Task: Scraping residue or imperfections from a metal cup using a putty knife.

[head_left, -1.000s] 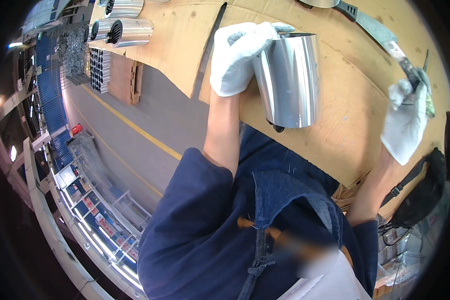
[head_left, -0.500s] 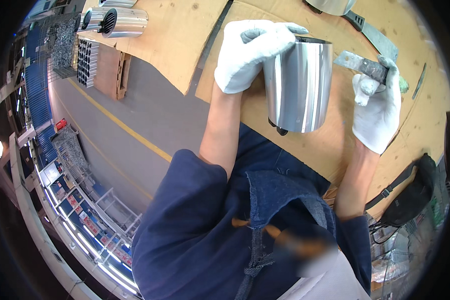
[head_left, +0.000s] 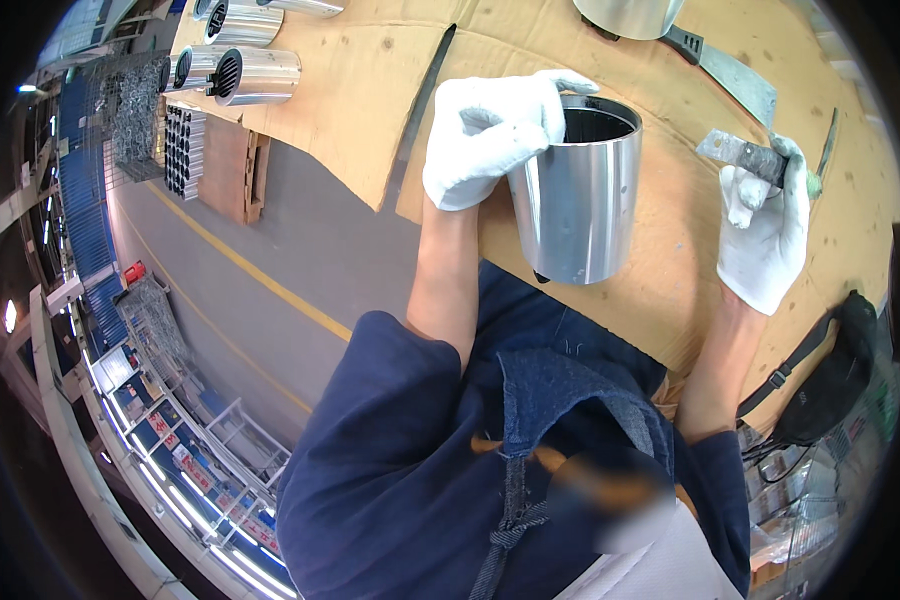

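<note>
My left hand (head_left: 490,135), in a white glove, pinches the rim of a shiny metal cylinder (head_left: 582,205). The cylinder is tilted so that its dark open top shows, and a small black piece peeks out at its lower edge. My right hand (head_left: 767,225), also gloved, grips a small scraper-like tool with a flat metal blade (head_left: 738,152) and a greenish handle end. The blade points left toward the cylinder, apart from it. My right palm faces up, with the fingers curled round the tool.
Cardboard (head_left: 670,250) covers the table. A wide putty knife (head_left: 735,80) and another metal cylinder (head_left: 630,15) lie at the far side. Several more cylinders (head_left: 260,77) stand at the far left. A black bag (head_left: 825,380) hangs at the right; the floor (head_left: 310,220) opens on the left.
The cylinder has tipped, so its open top now faces me more, and it sits slightly lower and further left. My right hand has moved a little right and down with the tool.
</note>
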Available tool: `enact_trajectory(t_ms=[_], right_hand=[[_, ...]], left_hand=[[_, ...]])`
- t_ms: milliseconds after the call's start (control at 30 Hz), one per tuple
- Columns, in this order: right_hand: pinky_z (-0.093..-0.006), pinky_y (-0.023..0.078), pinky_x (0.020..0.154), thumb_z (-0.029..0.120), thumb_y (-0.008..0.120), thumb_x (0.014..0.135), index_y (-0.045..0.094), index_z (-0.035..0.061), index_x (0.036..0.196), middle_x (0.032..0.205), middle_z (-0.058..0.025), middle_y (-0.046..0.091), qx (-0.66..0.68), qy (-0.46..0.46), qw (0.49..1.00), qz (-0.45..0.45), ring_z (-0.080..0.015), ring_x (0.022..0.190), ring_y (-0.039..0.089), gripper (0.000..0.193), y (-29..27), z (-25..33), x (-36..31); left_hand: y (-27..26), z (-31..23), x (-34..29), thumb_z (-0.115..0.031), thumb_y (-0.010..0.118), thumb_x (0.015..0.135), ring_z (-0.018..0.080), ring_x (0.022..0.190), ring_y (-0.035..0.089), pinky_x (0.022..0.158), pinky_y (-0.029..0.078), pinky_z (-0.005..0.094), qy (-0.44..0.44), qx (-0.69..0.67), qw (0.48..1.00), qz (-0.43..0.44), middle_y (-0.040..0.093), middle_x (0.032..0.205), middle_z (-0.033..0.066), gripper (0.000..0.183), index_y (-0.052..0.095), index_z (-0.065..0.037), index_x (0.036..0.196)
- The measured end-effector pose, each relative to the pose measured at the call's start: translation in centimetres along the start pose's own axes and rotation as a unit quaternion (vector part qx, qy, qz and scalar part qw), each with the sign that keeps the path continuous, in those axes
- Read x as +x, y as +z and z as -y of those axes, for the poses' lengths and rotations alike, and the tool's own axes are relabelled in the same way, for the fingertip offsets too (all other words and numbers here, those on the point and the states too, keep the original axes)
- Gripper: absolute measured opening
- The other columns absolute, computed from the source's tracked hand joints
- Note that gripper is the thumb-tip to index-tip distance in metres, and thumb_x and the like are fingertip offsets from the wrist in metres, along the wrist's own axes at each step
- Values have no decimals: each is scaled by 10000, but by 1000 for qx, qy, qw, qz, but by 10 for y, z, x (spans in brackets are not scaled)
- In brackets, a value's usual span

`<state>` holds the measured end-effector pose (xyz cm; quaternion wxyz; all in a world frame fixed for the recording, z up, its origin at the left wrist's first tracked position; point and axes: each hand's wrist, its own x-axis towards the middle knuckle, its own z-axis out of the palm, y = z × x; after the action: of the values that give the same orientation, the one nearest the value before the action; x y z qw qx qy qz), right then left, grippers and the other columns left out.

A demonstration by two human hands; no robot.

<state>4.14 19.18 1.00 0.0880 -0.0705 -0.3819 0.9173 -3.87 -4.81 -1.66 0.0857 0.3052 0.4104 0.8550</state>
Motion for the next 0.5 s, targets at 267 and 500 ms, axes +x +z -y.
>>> enact_trajectory(t_ms=[267,500], right_hand=[[-213,337,498,214,400,963,515,-36,1119,836,-103,601,-37,-40,998,-31,-111,583,425,317,-18,21,-7],[-196,333,510,200,396,968,547,-25,1099,891,-113,627,-43,-64,996,-53,-102,596,429,300,-47,55,-8]], left_hand=[[-1,-1,1,-39,636,729,183,602,534,884,407,546,0,-6,1000,12,534,581,72,184,557,-23,564],[27,-21,8,-39,662,734,217,760,591,753,468,323,-169,114,971,-124,609,710,93,90,648,43,700]])
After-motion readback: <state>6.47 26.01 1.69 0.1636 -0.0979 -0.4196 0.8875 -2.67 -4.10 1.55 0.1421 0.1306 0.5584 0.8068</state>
